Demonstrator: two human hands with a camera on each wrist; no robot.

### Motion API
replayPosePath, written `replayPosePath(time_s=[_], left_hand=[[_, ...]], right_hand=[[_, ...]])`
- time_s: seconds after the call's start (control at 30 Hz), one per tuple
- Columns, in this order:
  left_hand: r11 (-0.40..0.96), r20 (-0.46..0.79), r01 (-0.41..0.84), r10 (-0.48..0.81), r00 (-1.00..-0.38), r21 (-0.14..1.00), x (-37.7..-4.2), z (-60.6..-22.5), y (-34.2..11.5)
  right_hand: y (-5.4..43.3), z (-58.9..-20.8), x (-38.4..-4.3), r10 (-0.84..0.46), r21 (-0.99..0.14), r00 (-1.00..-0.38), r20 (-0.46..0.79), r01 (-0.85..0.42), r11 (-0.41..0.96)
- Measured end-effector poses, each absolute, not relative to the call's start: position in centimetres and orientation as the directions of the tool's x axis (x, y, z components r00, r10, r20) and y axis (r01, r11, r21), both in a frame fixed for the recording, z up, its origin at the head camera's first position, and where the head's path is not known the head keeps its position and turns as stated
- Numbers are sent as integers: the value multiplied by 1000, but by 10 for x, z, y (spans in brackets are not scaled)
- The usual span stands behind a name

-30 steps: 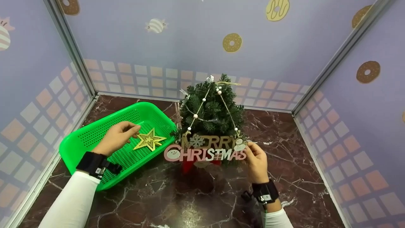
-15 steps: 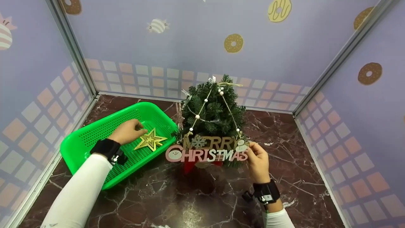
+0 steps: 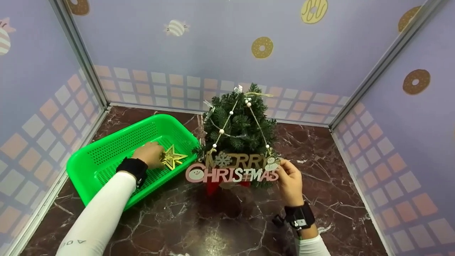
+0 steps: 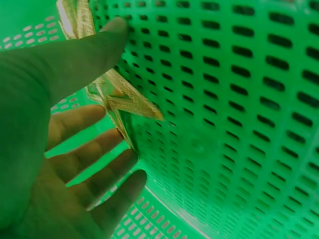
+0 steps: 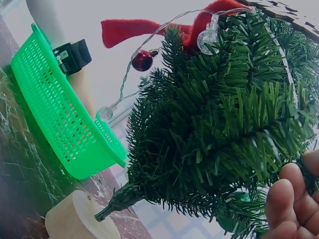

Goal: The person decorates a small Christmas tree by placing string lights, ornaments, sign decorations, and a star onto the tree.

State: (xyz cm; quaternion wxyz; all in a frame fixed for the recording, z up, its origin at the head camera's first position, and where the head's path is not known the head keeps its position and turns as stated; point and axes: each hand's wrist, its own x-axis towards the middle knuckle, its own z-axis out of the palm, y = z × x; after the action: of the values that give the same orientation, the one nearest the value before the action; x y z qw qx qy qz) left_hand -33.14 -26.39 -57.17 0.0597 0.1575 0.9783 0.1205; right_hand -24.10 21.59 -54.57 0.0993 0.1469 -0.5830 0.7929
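Nearest, the right hand pinches the right end of the "MERRY CHRISTMAS" sign, just as it did a second ago; the sign hangs by its beaded string from the top of the small Christmas tree and lies across the front of the lower branches, so that hand's part looks like steadying rather than moving. The change is on the other side: the left hand, which a second ago only touched a tip of the gold star in the green basket, has slid forward over it and now covers its left half. The left wrist view shows the thumb pressed on one face and the fingers curled under the other, so the star is pinched and tipped on edge against the basket wall, ready, I judge, to be lifted out. Beyond, the basket's right rim lies just beside the tree's lower branches, and the string and sign already take up the tree's front. The marble tabletop and patterned walls enclose it all.
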Motion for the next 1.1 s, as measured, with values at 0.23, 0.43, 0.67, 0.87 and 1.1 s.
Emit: replayPosePath(time_s=[0.23,0.43,0.67,0.87,1.1], left_hand=[[915,-15,326,339,-941,236,-335,-568,-268],[922,75,250,238,-968,297,-333,-558,-277],[803,165,143,56,-985,578,-316,-517,-280],[559,299,242,-11,-954,793,-296,-465,-262],[409,511,459,-23,-859,789,-285,-415,-230]], right_hand=[[214,-543,-241,17,-896,-944,330,-319,-309],[213,-542,-242,44,-898,-942,334,-332,-289],[215,-536,-242,22,-911,-947,322,-316,-265],[227,-526,-245,7,-943,-951,309,-307,-128],[237,-515,-250,-28,-967,-969,246,-248,57]])
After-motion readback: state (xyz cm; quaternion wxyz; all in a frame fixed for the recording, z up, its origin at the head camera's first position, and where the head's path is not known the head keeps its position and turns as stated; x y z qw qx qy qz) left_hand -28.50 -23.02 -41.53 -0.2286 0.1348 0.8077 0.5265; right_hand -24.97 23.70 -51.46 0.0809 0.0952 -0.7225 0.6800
